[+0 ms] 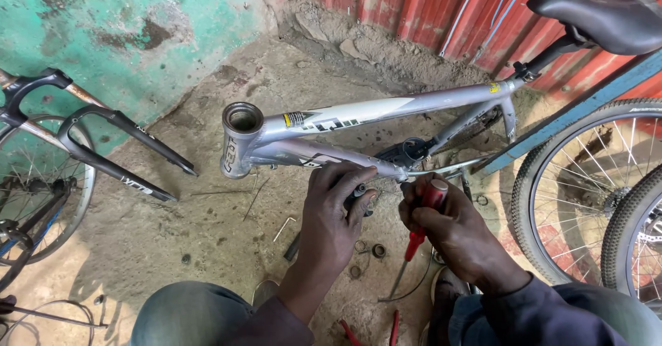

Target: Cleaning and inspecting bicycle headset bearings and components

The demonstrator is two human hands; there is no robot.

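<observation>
Head view looks down on a silver bike frame [376, 115] held off a dirt floor [207, 222], its open head tube [241, 122] pointing left and a black saddle [607, 18] at upper right. The left hand [334, 215] has its fingers [345, 180] curled over the down tube [324, 154], pressing it from above, with a small dark part half hidden under them. The right hand [458, 232] is closed in a fist round the red handle of a screwdriver [422, 218], its upper end close under the tube; which way the shaft runs I cannot tell.

The frame looks stiff and fairly light for its bulk, a hollow metal tube set that will not flex but can swing or roll, since the head tube end hangs free. Its painted tubes look smooth and a bit slippery, so the surest hold seems to be a full wrap round the down tube or top tube near a joint. The screwdriver is rigid, and its red handle offers good grip.

A black fork [117, 149] lies at left by a wheel [41, 187]; two more wheels [593, 180] stand at right. Washers [378, 251], an Allen key [284, 227] and red-handled pliers [372, 332] lie on the floor below the hands
</observation>
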